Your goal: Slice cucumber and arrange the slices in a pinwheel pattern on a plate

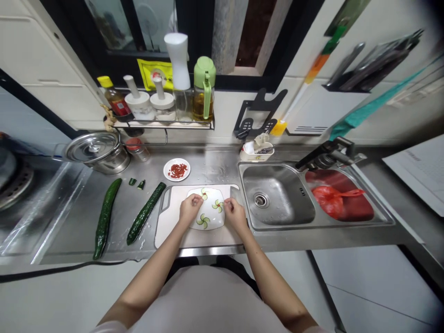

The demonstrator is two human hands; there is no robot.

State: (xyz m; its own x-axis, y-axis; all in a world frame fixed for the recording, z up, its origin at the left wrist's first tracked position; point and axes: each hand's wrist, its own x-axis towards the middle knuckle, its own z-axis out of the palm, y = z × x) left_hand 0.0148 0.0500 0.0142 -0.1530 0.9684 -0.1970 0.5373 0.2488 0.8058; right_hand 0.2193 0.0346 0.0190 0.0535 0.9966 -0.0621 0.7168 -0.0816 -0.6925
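A white plate [215, 222] with rounded corners lies on a pale cutting board [192, 239]. On it are three pinwheel shapes of thin green-edged cucumber slices [203, 221]; two of them show small red bits at the centre. Over the plate's upper left side my left hand [189, 210] has its fingertips pinched together, close to the top pinwheel. My right hand [236, 216] is at the plate's right edge, thumb and fingers closed beside the right pinwheel. Whatever either pinch holds is too small to see. Behind the board sits a small white dish [167, 170] of chopped red pieces [178, 170].
Left of the board lie two cucumbers [107, 217] [146, 213] and small cucumber ends [140, 185]. A lidded steel pot [111, 159] stands farther back. To the right is a double sink [277, 222] with a red plastic bag [328, 201]. A shelf [166, 124] holds bottles and jars.
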